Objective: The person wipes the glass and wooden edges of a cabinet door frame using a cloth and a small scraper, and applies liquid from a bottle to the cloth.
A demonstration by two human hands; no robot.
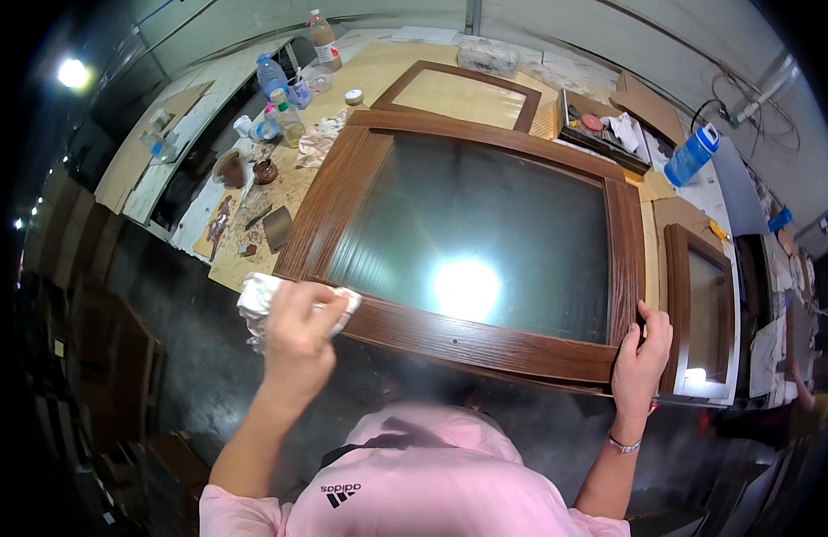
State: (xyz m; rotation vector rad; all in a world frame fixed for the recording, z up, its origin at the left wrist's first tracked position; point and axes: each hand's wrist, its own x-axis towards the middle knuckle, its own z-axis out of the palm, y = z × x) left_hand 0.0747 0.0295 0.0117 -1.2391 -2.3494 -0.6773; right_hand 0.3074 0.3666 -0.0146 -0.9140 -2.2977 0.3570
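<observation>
Pink-shirted shoulders filled the lower edge as a person leaned over a brown wood-grain window frame [486,345] lying flat on the worktop [378,67]. Left hand [298,336] was closed around a crumpled white rag [256,300], pressing it onto the frame's near left corner. Right hand [642,353] gripped the near right corner, fingers curled over the outer edge, thumb on top, steadying the piece. Frosted glass [472,228] inside the frame reflected a bright ceiling light. Judging by the rag's position, wiping of the bottom rail was just starting at its left end; the stroke would probably need to run rightward along the rail while the other hand held the frame firm. A smaller frame [700,313] lay just beside the right hand, and another [459,94] lay beyond. Plastic bottles [280,98], small pots [244,168] and a blue bottle [691,154] stood farther off
</observation>
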